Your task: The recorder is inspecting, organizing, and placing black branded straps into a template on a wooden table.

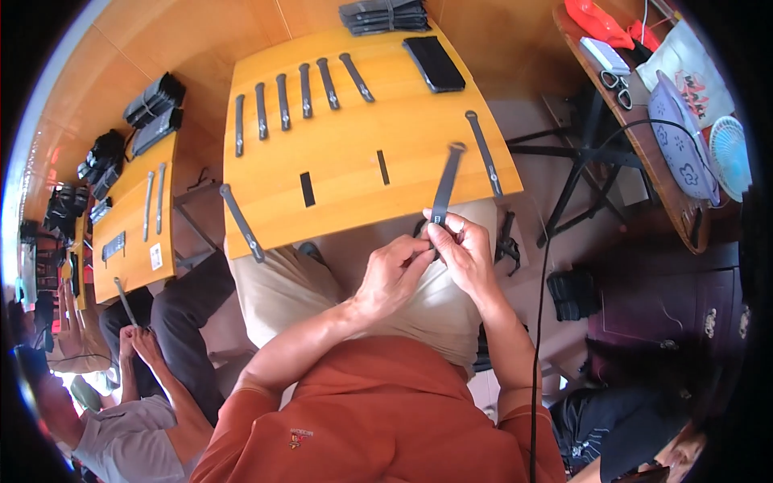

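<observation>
My right hand (465, 256) grips a dark grey strap (447, 183) near its lower end, thumb on top. The strap's looped end points up and away over the front edge of the yellow table (346, 149). My left hand (394, 274) pinches at the same lower end, its fingertips touching my right hand; what lies between them is partly hidden. Several similar straps (305, 90) lie in a row farther back. One more strap (241, 224) sits at the front left corner, another strap (484, 153) along the right edge. Two short dark strips (307, 190) lie mid-table.
A bundled dark stack (384, 16) and a flat black pack (435, 64) occupy the far side. At right, a side table holds scissors (618, 88) and a lavender case (680, 141). A black cable (538, 354) hangs at my right. A co-worker (137, 427) sits left.
</observation>
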The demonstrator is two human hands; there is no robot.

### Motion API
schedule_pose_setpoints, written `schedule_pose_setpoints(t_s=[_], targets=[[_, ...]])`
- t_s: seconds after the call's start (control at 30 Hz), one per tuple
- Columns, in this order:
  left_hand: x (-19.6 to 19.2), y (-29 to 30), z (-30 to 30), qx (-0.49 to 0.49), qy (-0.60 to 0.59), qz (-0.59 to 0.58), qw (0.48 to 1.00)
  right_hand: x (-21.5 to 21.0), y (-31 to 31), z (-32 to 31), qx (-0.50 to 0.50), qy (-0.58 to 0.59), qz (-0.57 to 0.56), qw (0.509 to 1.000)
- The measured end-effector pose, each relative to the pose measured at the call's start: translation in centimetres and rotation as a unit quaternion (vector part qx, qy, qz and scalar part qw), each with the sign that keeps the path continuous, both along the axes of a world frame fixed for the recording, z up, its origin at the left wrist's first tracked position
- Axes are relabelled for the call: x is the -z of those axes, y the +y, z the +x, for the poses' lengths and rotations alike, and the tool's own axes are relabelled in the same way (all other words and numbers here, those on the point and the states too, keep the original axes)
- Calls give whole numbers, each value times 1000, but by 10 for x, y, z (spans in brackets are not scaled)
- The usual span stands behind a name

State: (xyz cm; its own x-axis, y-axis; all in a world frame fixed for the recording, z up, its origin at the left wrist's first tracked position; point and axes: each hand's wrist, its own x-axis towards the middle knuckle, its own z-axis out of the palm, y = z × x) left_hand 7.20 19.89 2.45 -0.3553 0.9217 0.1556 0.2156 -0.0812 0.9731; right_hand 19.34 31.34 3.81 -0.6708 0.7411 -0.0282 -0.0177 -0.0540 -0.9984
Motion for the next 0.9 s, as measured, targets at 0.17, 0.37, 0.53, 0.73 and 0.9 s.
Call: schedule_pose_setpoints(t_s=[0.17,0.37,0.53,0.73,0.9], targets=[[15,22,-8,-40,237,2,971,53,43,-11,27,-19,-45,998],[21,68,-34,-32,437,83,895,90,63,-11,114,-89,71,987],[38,93,-45,38,528,42,847,88,62,-9,112,-100,131,980],[31,109,-44,64,529,1,846,86,61,6,152,-86,103,979],[35,127,-50,34,511,-3,859,69,40,12,180,-89,140,970]])
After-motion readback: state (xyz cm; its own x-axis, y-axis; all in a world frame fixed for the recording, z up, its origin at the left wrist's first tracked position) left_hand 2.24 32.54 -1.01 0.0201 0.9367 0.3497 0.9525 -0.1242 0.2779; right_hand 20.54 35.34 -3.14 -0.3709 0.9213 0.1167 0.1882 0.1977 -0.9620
